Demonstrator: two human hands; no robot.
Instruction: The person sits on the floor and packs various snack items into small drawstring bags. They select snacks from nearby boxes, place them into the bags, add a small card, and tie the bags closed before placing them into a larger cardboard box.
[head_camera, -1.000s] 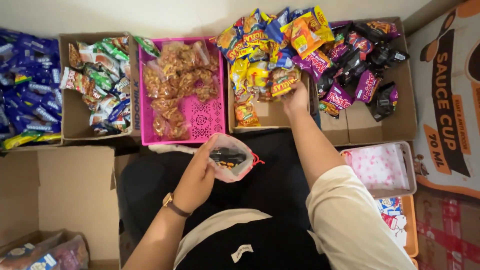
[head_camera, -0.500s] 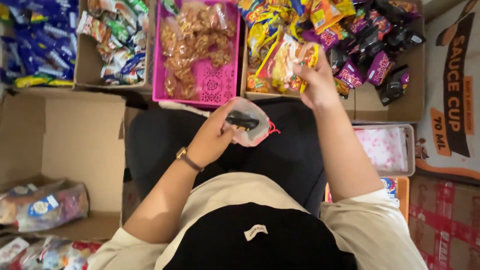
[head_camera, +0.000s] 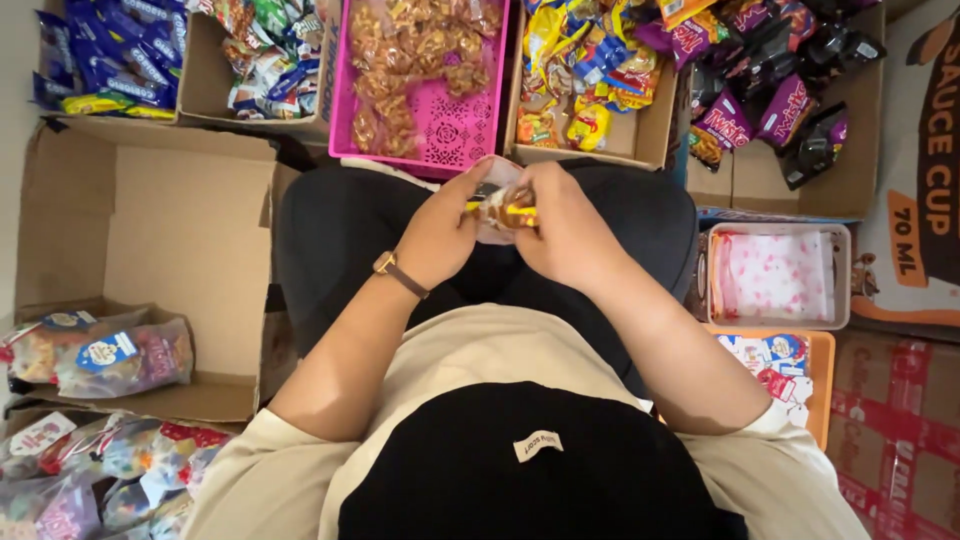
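Note:
Over my lap, my left hand (head_camera: 440, 232) holds a small clear drawstring pouch (head_camera: 497, 207) by its mouth. My right hand (head_camera: 562, 226) grips a yellow snack packet (head_camera: 515, 211) and has it partly inside the pouch. The two hands meet in the middle of the view, just below the boxes. A watch with a brown strap (head_camera: 400, 274) sits on my left wrist. The pouch's contents are mostly hidden by my fingers.
Ahead stand a cardboard box of yellow snack packets (head_camera: 590, 80), a pink basket of brown snacks (head_camera: 425, 80), a box of purple and black packets (head_camera: 780, 90) and boxes of blue and green packets. An open cardboard box (head_camera: 150, 230) with filled pouches lies left; a tray of pink bags (head_camera: 775, 275) right.
My right hand has come back from the box of yellow packets with one packet and joined the left hand at the pouch. The view has tilted down toward my lap.

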